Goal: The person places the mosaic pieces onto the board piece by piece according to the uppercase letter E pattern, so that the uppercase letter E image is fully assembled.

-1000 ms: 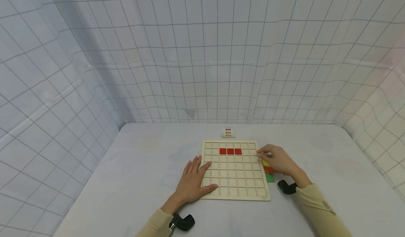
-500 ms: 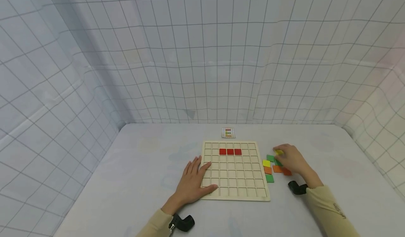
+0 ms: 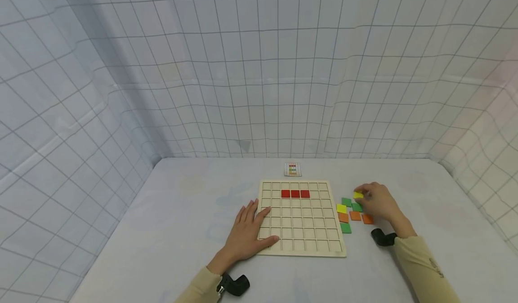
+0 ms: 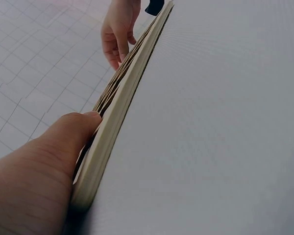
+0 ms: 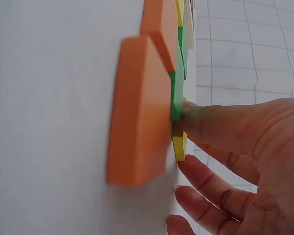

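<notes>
Three red tiles (image 3: 295,194), three green tiles (image 3: 346,202), three orange tiles (image 3: 355,216) and two yellow tiles (image 3: 341,208) are visible, eleven in all. The right hand (image 3: 378,202) pinches one of them, the held yellow tile (image 3: 358,195); its thumb and index finger are parted only by the tile, which lies low, close to the table (image 3: 182,231). The other three fingers of that hand are bent and hold nothing.

Of the eight loose tiles, including the held one, one green lies just on the near side of the grip, one green to its left, and one green farther left and nearer the person. One orange lies on the near side of the grip, one beside the palm, and one to the left, between the second yellow and the nearest green.

One board (image 3: 301,252), seven cells by seven, lies left of the grip; the three reds fill adjoining cells in its second row from the far edge. The left hand (image 3: 243,234), fingers spread, rests on the board's left side, well apart from the grip. One small patterned card (image 3: 292,169) lies beyond the board, left of and farther than the grip.
</notes>
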`<state>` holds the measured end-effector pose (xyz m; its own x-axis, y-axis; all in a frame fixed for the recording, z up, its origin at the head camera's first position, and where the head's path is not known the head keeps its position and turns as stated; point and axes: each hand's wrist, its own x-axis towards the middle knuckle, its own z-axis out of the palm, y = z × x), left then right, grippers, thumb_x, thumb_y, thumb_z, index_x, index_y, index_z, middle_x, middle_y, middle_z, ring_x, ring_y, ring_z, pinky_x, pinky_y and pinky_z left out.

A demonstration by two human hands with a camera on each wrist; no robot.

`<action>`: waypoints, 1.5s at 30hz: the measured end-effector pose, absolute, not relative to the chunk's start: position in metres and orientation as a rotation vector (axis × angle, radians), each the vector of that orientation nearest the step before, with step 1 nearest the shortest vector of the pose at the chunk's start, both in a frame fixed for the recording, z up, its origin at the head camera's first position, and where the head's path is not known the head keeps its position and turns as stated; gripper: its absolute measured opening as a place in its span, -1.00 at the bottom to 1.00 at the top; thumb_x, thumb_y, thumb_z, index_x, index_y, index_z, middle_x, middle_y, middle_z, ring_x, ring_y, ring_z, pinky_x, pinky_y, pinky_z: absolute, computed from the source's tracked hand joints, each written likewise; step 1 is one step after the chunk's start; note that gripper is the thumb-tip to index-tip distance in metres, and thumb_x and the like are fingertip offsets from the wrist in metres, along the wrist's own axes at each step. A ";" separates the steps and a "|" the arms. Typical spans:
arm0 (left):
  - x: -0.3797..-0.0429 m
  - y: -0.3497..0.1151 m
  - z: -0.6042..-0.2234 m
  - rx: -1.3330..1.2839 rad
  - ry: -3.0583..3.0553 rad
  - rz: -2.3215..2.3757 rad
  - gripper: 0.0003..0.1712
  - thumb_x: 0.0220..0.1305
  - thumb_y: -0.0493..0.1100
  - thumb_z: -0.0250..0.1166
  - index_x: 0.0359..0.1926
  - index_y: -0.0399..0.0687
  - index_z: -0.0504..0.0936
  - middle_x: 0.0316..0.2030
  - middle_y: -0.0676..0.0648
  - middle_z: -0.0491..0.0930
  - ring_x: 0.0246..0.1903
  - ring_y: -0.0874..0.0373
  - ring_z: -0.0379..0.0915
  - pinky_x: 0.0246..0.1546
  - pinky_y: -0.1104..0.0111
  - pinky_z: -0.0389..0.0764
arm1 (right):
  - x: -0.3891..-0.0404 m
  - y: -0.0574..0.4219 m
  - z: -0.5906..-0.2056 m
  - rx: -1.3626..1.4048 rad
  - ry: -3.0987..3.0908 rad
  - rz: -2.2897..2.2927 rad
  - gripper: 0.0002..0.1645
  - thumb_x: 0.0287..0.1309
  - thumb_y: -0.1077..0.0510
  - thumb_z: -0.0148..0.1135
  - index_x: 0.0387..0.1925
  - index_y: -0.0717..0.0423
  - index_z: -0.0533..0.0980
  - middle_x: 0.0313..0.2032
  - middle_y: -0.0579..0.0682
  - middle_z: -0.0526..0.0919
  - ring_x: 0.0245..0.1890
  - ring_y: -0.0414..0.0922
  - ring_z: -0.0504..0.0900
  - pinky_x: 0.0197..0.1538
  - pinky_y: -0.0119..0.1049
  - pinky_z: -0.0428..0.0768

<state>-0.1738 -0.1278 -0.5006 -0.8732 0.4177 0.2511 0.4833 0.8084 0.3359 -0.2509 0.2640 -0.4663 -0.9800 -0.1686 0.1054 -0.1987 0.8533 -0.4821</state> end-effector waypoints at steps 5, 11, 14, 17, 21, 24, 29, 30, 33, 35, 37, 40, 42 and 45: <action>-0.174 -0.128 -0.500 -0.712 -2.830 -0.590 -0.08 0.17 0.45 0.08 0.39 0.00 0.25 0.39 -0.30 0.03 0.40 -0.13 -0.19 0.34 0.02 -0.16 | -0.254 0.271 -0.471 0.232 -2.961 0.877 -0.68 0.09 0.20 0.31 -0.13 0.32 0.58 -0.25 0.17 0.54 -0.23 0.11 0.48 -0.19 0.01 0.48; -0.174 -0.127 -0.501 -0.712 -2.826 -0.583 -0.08 0.17 0.45 0.08 0.38 0.01 0.26 0.39 -0.30 0.03 0.40 -0.14 -0.18 0.34 0.01 -0.15 | -0.254 0.277 -0.473 0.147 -2.984 0.993 -0.63 0.10 0.16 0.32 -0.12 0.35 0.53 -0.23 0.18 0.52 -0.22 0.10 0.45 -0.17 -0.04 0.46; -0.174 -0.128 -0.501 -0.709 -2.826 -0.577 -0.08 0.17 0.46 0.07 0.38 0.01 0.26 0.39 -0.30 0.03 0.40 -0.14 -0.18 0.33 0.00 -0.14 | -0.253 0.279 -0.472 0.124 -2.995 1.066 -0.60 0.11 0.14 0.31 -0.11 0.37 0.51 -0.21 0.19 0.51 -0.24 0.08 0.42 -0.20 -0.09 0.44; -0.175 -0.128 -0.501 -0.709 -2.822 -0.576 -0.07 0.16 0.46 0.07 0.38 -0.01 0.26 0.39 -0.31 0.03 0.40 -0.14 -0.17 0.33 0.00 -0.13 | -0.252 0.279 -0.471 0.114 -2.990 1.106 -0.60 0.10 0.15 0.31 -0.12 0.36 0.48 -0.23 0.18 0.50 -0.28 0.05 0.40 -0.25 -0.15 0.41; -0.175 -0.128 -0.502 -0.712 -2.813 -0.573 -0.07 0.17 0.45 0.07 0.38 -0.02 0.27 0.38 -0.32 0.04 0.39 -0.15 -0.17 0.33 -0.01 -0.12 | -0.250 0.278 -0.469 0.082 -2.975 1.116 -0.60 0.09 0.14 0.33 -0.14 0.34 0.46 -0.25 0.17 0.49 -0.31 0.03 0.39 -0.29 -0.17 0.40; -0.175 -0.129 -0.502 -0.710 -2.817 -0.580 -0.07 0.17 0.45 0.08 0.38 -0.01 0.26 0.38 -0.32 0.04 0.40 -0.15 -0.17 0.33 0.00 -0.14 | -0.247 0.276 -0.467 0.025 -2.972 1.113 -0.59 0.09 0.11 0.34 -0.15 0.32 0.45 -0.26 0.17 0.49 -0.30 0.05 0.40 -0.29 -0.17 0.42; -0.175 -0.129 -0.502 -0.717 -2.810 -0.599 -0.08 0.17 0.45 0.08 0.38 -0.01 0.27 0.38 -0.32 0.04 0.39 -0.15 -0.16 0.33 0.00 -0.14 | -0.245 0.275 -0.467 -0.020 -2.949 1.100 -0.65 0.11 0.13 0.33 -0.19 0.30 0.45 -0.32 0.14 0.50 -0.32 0.05 0.44 -0.31 -0.19 0.43; -0.175 -0.129 -0.503 -0.720 -2.805 -0.600 -0.08 0.17 0.44 0.08 0.38 -0.01 0.27 0.38 -0.32 0.04 0.39 -0.16 -0.16 0.33 -0.01 -0.13 | -0.244 0.274 -0.467 -0.018 -2.941 1.102 -0.66 0.11 0.13 0.32 -0.21 0.30 0.45 -0.33 0.12 0.50 -0.33 0.04 0.44 -0.33 -0.21 0.42; -0.176 -0.129 -0.504 -0.719 -2.804 -0.595 -0.08 0.16 0.45 0.08 0.38 0.00 0.27 0.39 -0.32 0.03 0.40 -0.15 -0.17 0.33 -0.01 -0.14 | -0.243 0.274 -0.468 -0.008 -2.920 1.097 -0.70 0.12 0.13 0.32 -0.25 0.27 0.45 -0.37 0.07 0.51 -0.36 0.00 0.45 -0.36 -0.26 0.40; -0.176 -0.129 -0.504 -0.713 -2.816 -0.591 -0.08 0.16 0.45 0.08 0.38 0.01 0.26 0.39 -0.31 0.02 0.40 -0.14 -0.19 0.34 0.01 -0.15 | -0.243 0.273 -0.469 -0.006 -2.915 1.099 -0.70 0.13 0.13 0.32 -0.27 0.27 0.45 -0.38 0.05 0.51 -0.37 -0.02 0.44 -0.38 -0.28 0.38; -0.176 -0.129 -0.503 -0.708 -2.825 -0.588 -0.07 0.16 0.45 0.09 0.39 0.01 0.26 0.39 -0.31 0.02 0.40 -0.14 -0.19 0.34 0.01 -0.16 | -0.242 0.273 -0.469 0.001 -2.908 1.086 -0.71 0.13 0.13 0.32 -0.28 0.27 0.45 -0.40 0.05 0.51 -0.38 -0.02 0.45 -0.39 -0.29 0.38; -0.176 -0.129 -0.503 -0.704 -2.839 -0.588 -0.06 0.15 0.46 0.08 0.39 0.02 0.24 0.40 -0.31 0.00 0.41 -0.13 -0.21 0.34 0.02 -0.18 | -0.241 0.272 -0.468 0.010 -2.895 1.075 -0.72 0.13 0.13 0.31 -0.30 0.27 0.45 -0.40 0.05 0.51 -0.39 -0.02 0.45 -0.40 -0.30 0.38; -0.176 -0.129 -0.503 -0.705 -2.841 -0.593 -0.06 0.15 0.46 0.08 0.40 0.03 0.24 0.40 -0.30 0.00 0.41 -0.12 -0.22 0.34 0.03 -0.19 | -0.241 0.273 -0.466 0.031 -2.875 1.069 -0.74 0.13 0.15 0.31 -0.31 0.26 0.46 -0.41 0.05 0.52 -0.40 -0.03 0.45 -0.40 -0.31 0.39; -0.176 -0.128 -0.503 -0.709 -2.841 -0.600 -0.06 0.16 0.46 0.07 0.40 0.03 0.23 0.41 -0.30 -0.01 0.41 -0.11 -0.23 0.35 0.04 -0.20 | -0.241 0.271 -0.462 0.053 -2.840 1.084 -0.75 0.13 0.16 0.31 -0.32 0.26 0.46 -0.43 0.05 0.52 -0.43 -0.04 0.44 -0.43 -0.32 0.39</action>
<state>-0.1763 -0.1284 -0.5033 -0.8766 0.4176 0.2390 0.4786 0.8081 0.3434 -0.2409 0.2712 -0.4625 -0.9943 0.0039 0.1070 -0.0684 0.7457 -0.6628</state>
